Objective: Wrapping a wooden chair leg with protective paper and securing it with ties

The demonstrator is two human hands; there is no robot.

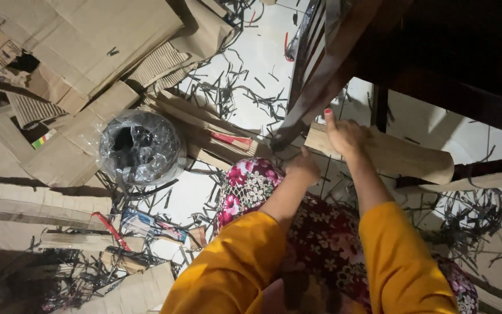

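Your right hand (344,136) presses flat on a folded cardboard strip (402,156) by the dark wooden chair (321,75); your left hand (304,167) grips its near end. Flattened cardboard boxes (76,46), a plastic-wrapped black roll (140,148) and paper shreds (233,93) litter the floor (262,52).

The cardboard strip (387,154) is lying across the floor (262,58) beside the chair leg (315,99). The right hand (344,135) is resting on the strip; the left hand (304,167) is sitting just left of it. The wrapped roll (140,148) is lying well left, among flattened cartons (76,40).
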